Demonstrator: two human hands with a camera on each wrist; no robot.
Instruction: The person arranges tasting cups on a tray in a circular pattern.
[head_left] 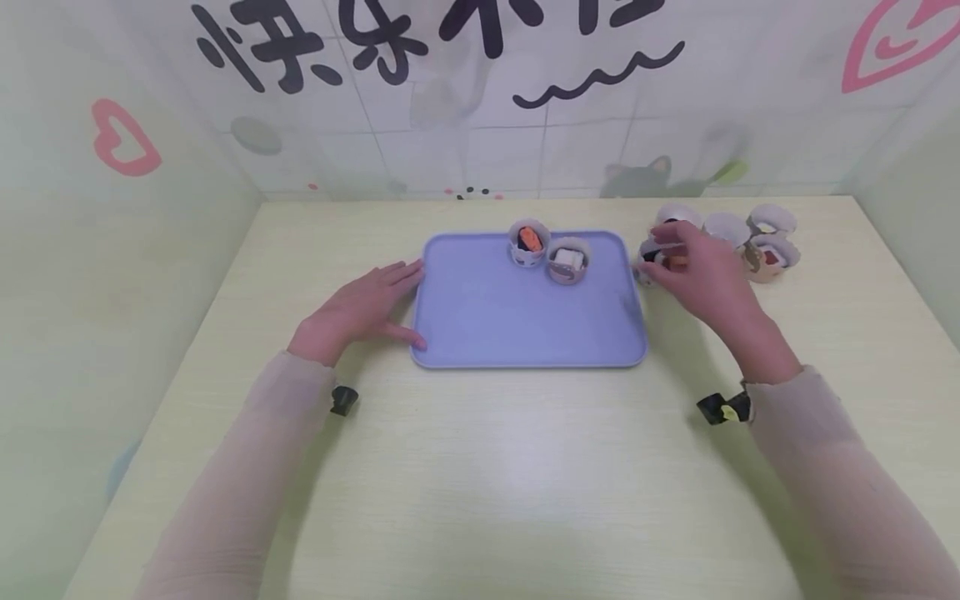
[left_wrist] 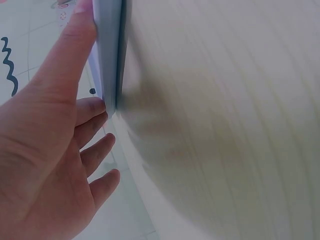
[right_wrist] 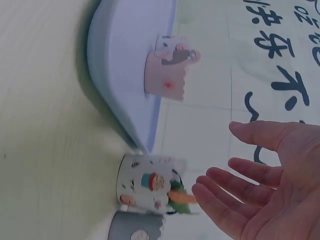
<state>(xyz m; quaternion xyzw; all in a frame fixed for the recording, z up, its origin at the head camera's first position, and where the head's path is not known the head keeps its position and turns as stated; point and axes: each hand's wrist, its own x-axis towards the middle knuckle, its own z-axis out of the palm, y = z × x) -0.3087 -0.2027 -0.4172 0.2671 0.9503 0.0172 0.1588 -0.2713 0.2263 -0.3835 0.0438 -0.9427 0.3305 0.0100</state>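
Observation:
My left hand (head_left: 360, 304) rests at the left end of a lavender tray (head_left: 480, 333), fingers spread and fairly straight, with the thumb at its rim. Two paper cups with scalloped rims stand on the tray near its back edge. One cup (head_left: 527, 257) contains a black and orange piece, the other (head_left: 567, 268) white pieces. Just right of the tray, my right hand (head_left: 708, 271) hovers over a white patterned cup (right_wrist: 142, 180) with loosely bent fingers. An orange and green piece (right_wrist: 181, 196) pokes out of that cup, close to the fingertips. Nothing is gripped in the right hand.
More paper cups cluster at the back right, among them a brown one (head_left: 765, 265) with a red and white piece. A grey cup (right_wrist: 131, 227) stands beside the patterned one. A printed wall (head_left: 465, 150) borders the table's back, with side panels left and right.

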